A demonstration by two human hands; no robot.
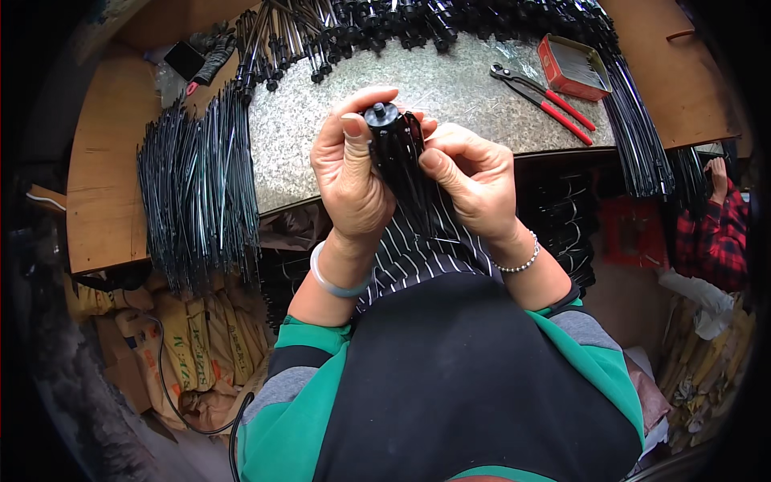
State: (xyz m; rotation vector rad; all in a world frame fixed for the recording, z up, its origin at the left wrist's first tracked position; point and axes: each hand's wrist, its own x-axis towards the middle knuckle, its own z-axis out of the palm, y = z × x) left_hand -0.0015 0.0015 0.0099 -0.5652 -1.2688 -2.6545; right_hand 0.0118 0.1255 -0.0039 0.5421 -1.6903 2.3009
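Note:
In front of my chest, over the table's near edge, I hold a bundle of thin black ribs [401, 173] that looks like part of an umbrella frame. A round black hub [381, 115] with a short stub tops it. My left hand [347, 165] is closed round the hub end, its thumb pressed on the near side. My right hand [478, 181] pinches at the bundle's right side, thumb against curled fingers. What lies between those fingertips is too small to make out. The ribs hang down and spread toward my striped apron.
On the speckled tabletop [297, 161] lie red-handled pliers [562, 114] and a red box [554, 68] of thin metal pieces. Long black ribs [197, 185] hang over the left edge. Black-ended rods [281, 36] pile at the back. At right, a person's checked sleeve [711, 233] shows.

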